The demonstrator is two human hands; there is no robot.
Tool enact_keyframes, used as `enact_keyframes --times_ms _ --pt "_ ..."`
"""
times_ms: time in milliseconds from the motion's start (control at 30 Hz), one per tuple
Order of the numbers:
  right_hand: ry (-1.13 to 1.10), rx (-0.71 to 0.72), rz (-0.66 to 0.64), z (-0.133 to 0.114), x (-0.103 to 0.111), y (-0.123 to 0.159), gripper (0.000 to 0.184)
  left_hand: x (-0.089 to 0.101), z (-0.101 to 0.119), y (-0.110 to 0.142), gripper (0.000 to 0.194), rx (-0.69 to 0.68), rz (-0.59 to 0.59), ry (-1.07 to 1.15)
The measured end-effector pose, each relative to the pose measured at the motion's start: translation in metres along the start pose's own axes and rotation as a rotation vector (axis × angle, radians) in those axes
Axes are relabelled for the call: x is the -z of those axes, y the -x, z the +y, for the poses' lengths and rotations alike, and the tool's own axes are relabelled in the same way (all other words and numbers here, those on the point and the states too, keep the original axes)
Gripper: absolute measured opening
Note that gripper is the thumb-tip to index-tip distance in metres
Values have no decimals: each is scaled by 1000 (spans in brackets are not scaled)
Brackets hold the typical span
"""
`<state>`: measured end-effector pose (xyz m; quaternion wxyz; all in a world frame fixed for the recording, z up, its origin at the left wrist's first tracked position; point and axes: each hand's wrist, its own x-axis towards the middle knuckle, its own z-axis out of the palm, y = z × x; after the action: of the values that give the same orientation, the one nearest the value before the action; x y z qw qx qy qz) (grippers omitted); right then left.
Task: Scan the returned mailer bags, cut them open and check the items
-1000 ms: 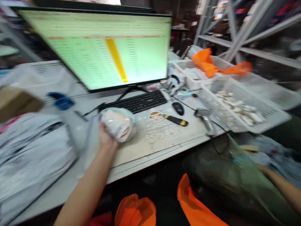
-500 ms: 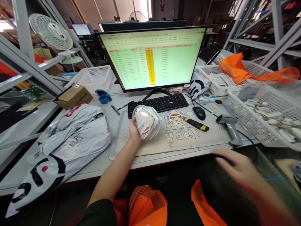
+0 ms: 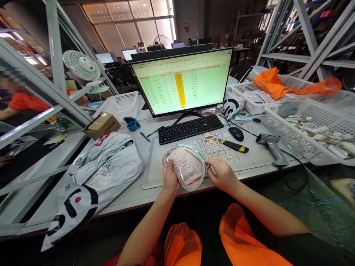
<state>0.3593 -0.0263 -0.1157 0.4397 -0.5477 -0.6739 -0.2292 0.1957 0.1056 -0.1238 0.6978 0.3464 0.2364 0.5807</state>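
A round clear pouch (image 3: 188, 171) with a pale blue rim is held over the front of the desk mat (image 3: 155, 162). Something pinkish and a white printed label show through its clear face. My left hand (image 3: 170, 175) grips its left side, thumb on the front. At the right edge of the rim, my right hand (image 3: 220, 173) pinches a small part that I cannot make out clearly. Just beyond the pouch lies a black keyboard (image 3: 191, 128). A black and yellow box cutter (image 3: 234, 145) rests on the mat past my right hand.
A large white plastic mailer bag (image 3: 108, 173) covers the desk's left side, a cardboard box (image 3: 102, 125) behind it. A monitor (image 3: 183, 85) stands at the back. To the right are a mouse (image 3: 236, 133), a barcode scanner (image 3: 273, 147) and a white basket (image 3: 305, 140) of small items.
My right hand has come from the lower right to the pouch's right edge. The pouch has turned its labelled face towards me and sits lower and further right. My view has tilted up slightly.
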Motion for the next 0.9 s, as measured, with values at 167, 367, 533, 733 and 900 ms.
enact_keyframes --times_ms 167,367,533,733,900 --pt "108 32 -150 -1 11 6 27 -5 -5 9 54 -34 99 -19" --pt "232 -60 -309 7 22 7 16 -19 -8 20 57 -72 93 -132" --pt "395 -173 -485 20 23 9 10 -26 -9 38 71 24 112 -376" --pt "406 -200 -617 35 35 17 16 -28 -15 35 75 70 116 -662" --pt "361 -188 -653 35 42 15 21 -19 -15 18 77 11 48 -846"
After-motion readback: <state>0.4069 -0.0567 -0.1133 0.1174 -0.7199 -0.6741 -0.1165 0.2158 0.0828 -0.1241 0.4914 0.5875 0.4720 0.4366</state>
